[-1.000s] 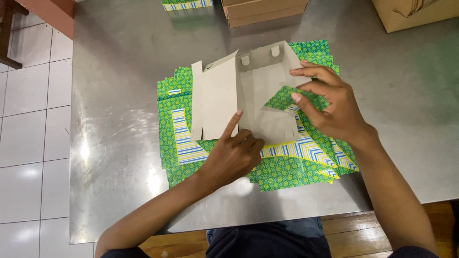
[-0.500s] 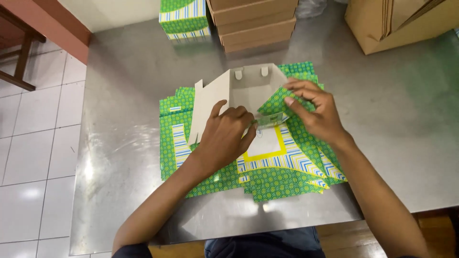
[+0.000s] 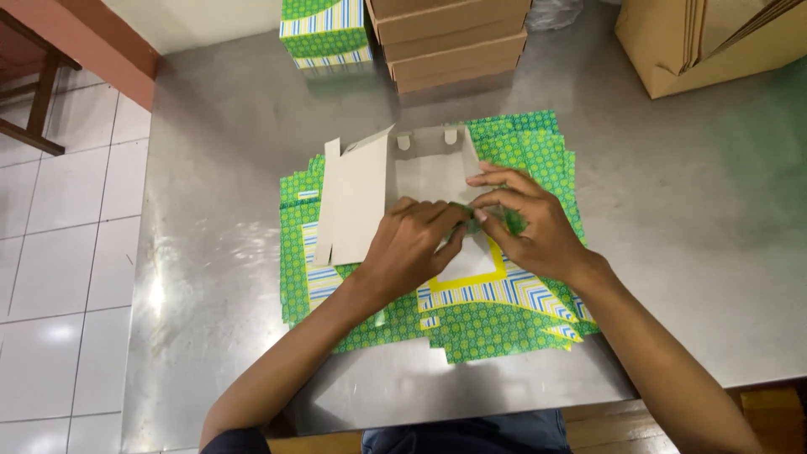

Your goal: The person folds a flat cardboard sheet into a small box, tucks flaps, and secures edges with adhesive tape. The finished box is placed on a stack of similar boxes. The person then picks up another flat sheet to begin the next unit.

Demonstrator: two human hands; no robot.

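A half-folded cardboard box blank [image 3: 361, 197], grey inside and green patterned outside, lies on a pile of flat green, blue-striped and yellow blanks [image 3: 496, 324]. My left hand [image 3: 412, 244] presses on the blank's middle, fingers curled over a folded flap. My right hand [image 3: 530, 223] meets it from the right, pinching the green flap edge between fingertips. One grey side panel stands out to the left, and two small tabs show at the far edge.
The work lies on a steel table [image 3: 689, 252]. A finished green box [image 3: 324, 29] and stacked brown cartons [image 3: 454, 42] stand at the far edge, a large brown carton [image 3: 706, 42] at far right. White tiled floor [image 3: 59, 252] lies left.
Both hands have come together over the blank's middle. The right-hand flap, earlier lying open, is folded in under my fingers.
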